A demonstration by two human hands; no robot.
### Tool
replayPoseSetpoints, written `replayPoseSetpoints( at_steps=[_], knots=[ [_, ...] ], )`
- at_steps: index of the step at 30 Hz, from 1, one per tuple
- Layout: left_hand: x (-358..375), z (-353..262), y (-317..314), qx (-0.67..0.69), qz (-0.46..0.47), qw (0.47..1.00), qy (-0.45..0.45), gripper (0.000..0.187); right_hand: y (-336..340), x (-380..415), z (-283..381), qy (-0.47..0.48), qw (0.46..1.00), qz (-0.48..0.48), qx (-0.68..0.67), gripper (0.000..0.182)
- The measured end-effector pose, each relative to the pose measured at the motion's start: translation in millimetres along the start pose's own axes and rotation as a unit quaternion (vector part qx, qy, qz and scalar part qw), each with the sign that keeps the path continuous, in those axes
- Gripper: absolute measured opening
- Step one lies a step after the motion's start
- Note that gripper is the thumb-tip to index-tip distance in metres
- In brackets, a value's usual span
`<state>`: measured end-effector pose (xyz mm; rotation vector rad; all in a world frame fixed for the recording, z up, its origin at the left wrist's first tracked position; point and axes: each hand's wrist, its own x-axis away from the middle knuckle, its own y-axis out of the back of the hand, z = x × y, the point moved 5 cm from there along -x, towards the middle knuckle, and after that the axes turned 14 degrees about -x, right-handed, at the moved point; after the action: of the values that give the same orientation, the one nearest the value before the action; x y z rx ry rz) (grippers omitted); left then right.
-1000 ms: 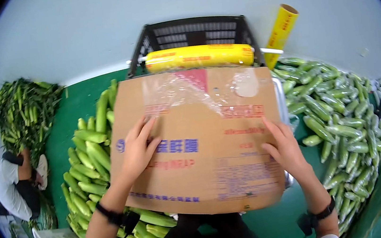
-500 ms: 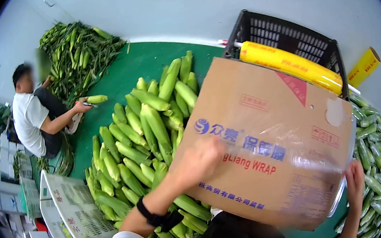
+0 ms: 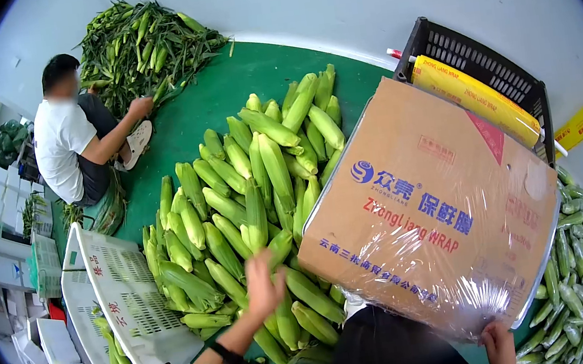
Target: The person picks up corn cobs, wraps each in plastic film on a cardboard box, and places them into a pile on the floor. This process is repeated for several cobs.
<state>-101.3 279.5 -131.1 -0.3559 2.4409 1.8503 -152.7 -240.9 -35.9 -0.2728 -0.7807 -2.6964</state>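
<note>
Since half a second ago, the left hand [image 3: 264,291] has been moved off the printed cardboard [image 3: 389,206] and over the corn pile [image 3: 271,163]. Its fingers are held apart and slightly blurred — whether an ear is touched cannot be told. By the right hand [image 3: 499,347], at the near right corner of the cardboard, the plastic film [image 3: 486,296] is pinched between closed fingers, and creases are drawn toward that grip. The cardboard is tilted in view, between the corn pile on its left and the wrapped corn [image 3: 580,270] on its right. Beyond its far edge a yellow film roll [image 3: 474,98] is carried on a rod in front of the black crate [image 3: 483,53]; beside the crate a yellow tube [image 3: 577,126] is seen. Farther left, corn is held in a white crate [image 3: 140,310] — and a seated co-worker [image 3: 62,148] is seen near a leafy heap [image 3: 145,54] on the green floor [image 3: 252,70].
</note>
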Motion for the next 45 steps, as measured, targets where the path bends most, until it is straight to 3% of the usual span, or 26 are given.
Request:
replayPoseSetpoints(
  at_steps=[3,6,7,8,9,10,11,13,16,17,18,19,20,23,25,27,29,31,34,35,38,39,40,41,43,45],
  knots=[
    [-57.0,76.1,-41.1,-0.099,0.018,0.977,0.186,0.072,-3.7,-0.4,-6.2,-0.077,0.992,-0.035,-0.094,0.006],
    [-77.4,119.2,-91.4,-0.036,0.130,0.964,0.230,0.093,-4.1,-4.8,3.9,-0.072,0.995,-0.043,-0.050,0.008],
    [-78.4,125.2,-95.9,-0.030,0.102,0.971,0.216,0.094,-2.8,-4.1,9.6,-0.057,0.998,-0.040,-0.004,0.008],
    [-77.2,118.6,-86.5,0.051,0.155,0.936,0.312,0.086,-3.4,-0.1,6.5,-0.069,0.995,-0.068,-0.003,0.006],
    [-66.6,161.0,-123.3,0.213,0.077,0.929,0.294,0.078,-4.5,2.3,7.6,-0.056,0.995,-0.077,0.010,0.005],
    [-65.8,121.5,-84.9,0.361,0.097,0.839,0.395,0.073,-4.2,2.5,8.8,-0.045,0.995,-0.090,0.025,0.005],
    [-67.0,90.9,-52.8,0.457,0.088,0.786,0.406,0.070,-4.8,3.0,6.2,-0.064,0.992,-0.105,0.011,0.004],
    [-69.9,48.2,-6.7,0.593,0.085,0.746,0.289,0.072,-8.6,5.1,0.1,-0.103,0.987,-0.121,-0.016,0.004],
    [-90.7,-40.4,57.7,0.551,0.220,0.792,0.146,0.092,-10.2,5.0,-4.7,-0.115,0.987,-0.115,0.010,0.006],
    [-99.8,-83.1,70.6,0.484,0.257,0.835,0.054,0.089,-10.6,5.0,-6.7,-0.110,0.987,-0.113,0.017,0.006],
    [-111.6,-131.6,83.9,0.316,0.201,0.915,-0.148,0.082,-12.0,6.9,-8.4,-0.105,0.988,-0.113,0.024,0.007],
    [-113.4,-184.1,92.6,0.174,0.156,0.918,-0.320,0.077,-14.7,9.6,-9.7,-0.108,0.985,-0.129,0.035,0.007],
    [-105.0,-226.3,92.5,0.053,0.186,0.911,-0.363,0.073,-17.0,13.2,-5.3,-0.129,0.979,-0.138,0.073,0.007],
    [-82.6,-307.0,50.4,0.061,0.130,0.810,-0.568,0.064,-20.6,18.8,12.2,-0.157,0.962,-0.141,0.175,0.007],
    [-81.0,-330.6,28.6,0.084,0.115,0.804,-0.578,0.057,-4.5,28.8,38.8,-0.094,0.981,-0.140,-0.093,0.008],
    [-83.0,-338.7,18.2,0.075,0.163,0.799,-0.574,0.056,14.7,27.0,56.4,0.042,0.891,-0.179,-0.415,0.011],
    [-81.6,-342.6,28.3,0.044,0.167,0.822,-0.543,0.060,31.9,-11.9,73.2,0.074,0.857,-0.234,-0.453,0.019],
    [-84.2,-335.9,33.3,0.032,0.149,0.852,-0.501,0.067,23.3,-67.3,66.6,0.099,0.967,-0.194,-0.131,0.029],
    [-70.9,-274.1,43.6,0.145,0.136,0.929,-0.312,0.059,8.1,-99.8,55.3,0.154,0.937,-0.220,0.221,0.036],
    [-60.7,-251.5,43.3,0.130,0.127,0.940,-0.289,0.055,7.2,-104.2,53.5,0.173,0.923,-0.264,0.220,0.034],
    [-58.6,-203.3,40.2,0.055,0.081,0.912,-0.399,0.026,11.6,-108.5,61.3,0.156,0.917,-0.305,0.207,0.026],
    [-76.8,-205.3,49.1,0.088,0.093,0.927,-0.353,0.015,15.1,-113.5,61.5,0.167,0.914,-0.297,0.220,0.025],
    [-98.5,-227.2,66.0,0.105,0.038,0.939,-0.326,0.015,15.9,-117.3,61.3,0.175,0.913,-0.288,0.232,0.024],
    [-116.6,-260.6,89.4,0.043,-0.080,0.912,-0.401,0.019,12.3,-118.5,61.5,0.180,0.913,-0.277,0.239,0.023],
    [-141.1,-322.8,93.4,0.129,-0.067,0.883,-0.446,0.018,10.9,-126.9,60.6,0.225,0.909,-0.268,0.225,0.024],
    [-129.1,-365.1,29.8,-0.056,0.117,0.830,-0.542,0.017,12.7,-128.1,61.8,0.203,0.919,-0.252,0.227,0.025]
  ],
)
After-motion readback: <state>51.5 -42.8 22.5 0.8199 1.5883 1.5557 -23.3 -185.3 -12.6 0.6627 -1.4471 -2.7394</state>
